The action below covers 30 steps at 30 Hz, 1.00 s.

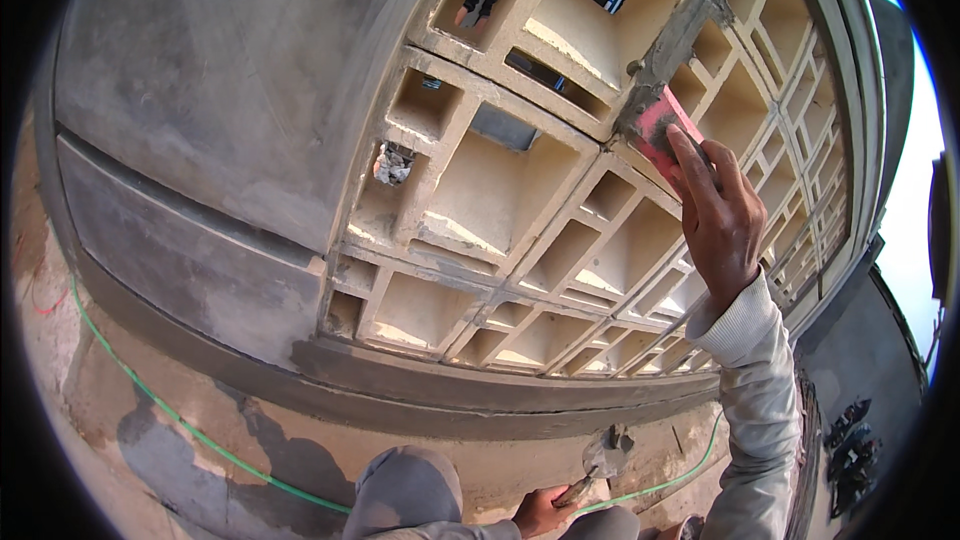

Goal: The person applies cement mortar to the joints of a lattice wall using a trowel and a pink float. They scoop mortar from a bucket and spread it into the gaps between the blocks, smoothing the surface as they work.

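One right hand (722, 210) gripped one pink block (660, 128), fingers bent over it, at the grey mortar strip (690, 25) on the latticed wall (600, 140). One left hand (538, 513) closed round one small tool (606, 455), probably a trowel, between two knees (408, 490). One sleeve (760, 400) hid some lattice; two stretches of green hose (222, 450) showed.

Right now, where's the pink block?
In the head view, the pink block is right of centre, in the person's right hand, at the lower end of the grey mortar strip on the cream lattice wall.
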Tool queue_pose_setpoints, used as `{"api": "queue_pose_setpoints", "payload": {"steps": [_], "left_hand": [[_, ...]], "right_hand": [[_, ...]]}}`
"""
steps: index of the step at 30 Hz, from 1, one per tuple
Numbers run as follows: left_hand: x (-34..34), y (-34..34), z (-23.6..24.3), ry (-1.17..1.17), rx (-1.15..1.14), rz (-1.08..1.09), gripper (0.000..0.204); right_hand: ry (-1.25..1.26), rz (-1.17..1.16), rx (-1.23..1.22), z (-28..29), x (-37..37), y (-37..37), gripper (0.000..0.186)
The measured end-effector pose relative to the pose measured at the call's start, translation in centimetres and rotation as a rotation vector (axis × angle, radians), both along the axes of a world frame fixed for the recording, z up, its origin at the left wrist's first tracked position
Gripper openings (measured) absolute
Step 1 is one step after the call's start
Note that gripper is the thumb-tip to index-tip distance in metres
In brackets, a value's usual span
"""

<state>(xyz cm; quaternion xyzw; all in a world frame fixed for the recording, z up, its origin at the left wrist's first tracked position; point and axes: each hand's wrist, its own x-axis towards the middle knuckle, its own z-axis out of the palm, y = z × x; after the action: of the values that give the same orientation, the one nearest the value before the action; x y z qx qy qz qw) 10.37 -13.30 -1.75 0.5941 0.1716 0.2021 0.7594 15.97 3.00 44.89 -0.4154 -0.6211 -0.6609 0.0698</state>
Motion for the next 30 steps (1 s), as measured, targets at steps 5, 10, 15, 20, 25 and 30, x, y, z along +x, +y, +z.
{"api": "queue_pose_setpoints", "payload": {"steps": [5, 10, 15, 20, 25, 30], "left_hand": [[1.3, -0.4, -1.5, 0.078, 0.079, 0.005, 0.030], [0.9, -0.4, -0.8, -0.007, 0.057, 0.091, 0.031], [1.8, 0.0, -1.7, -0.057, 0.070, -0.107, 0.034], [1.4, 0.2, -0.8, -0.034, 0.025, -0.065, 0.035], [1.4, 0.2, -0.9, -0.022, 0.047, -0.089, 0.036], [1.6, -0.4, -0.9, -0.049, 0.041, -0.222, 0.034]], "right_hand": [[-0.013, 0.047, 0.015, 0.9, 0.6, 1.1, 0.058], [0.006, -0.028, 0.012, 0.5, 0.7, 1.6, 0.056], [-0.112, -0.195, -0.001, 1.4, 1.8, -1.6, 0.049], [0.066, -0.045, -0.090, 5.2, -4.0, -3.7, 0.022], [-0.004, -0.245, -0.351, 12.4, -8.7, -1.6, 0.017], [-0.170, -0.670, -0.410, 11.6, -13.5, -2.7, 0.015]]}}
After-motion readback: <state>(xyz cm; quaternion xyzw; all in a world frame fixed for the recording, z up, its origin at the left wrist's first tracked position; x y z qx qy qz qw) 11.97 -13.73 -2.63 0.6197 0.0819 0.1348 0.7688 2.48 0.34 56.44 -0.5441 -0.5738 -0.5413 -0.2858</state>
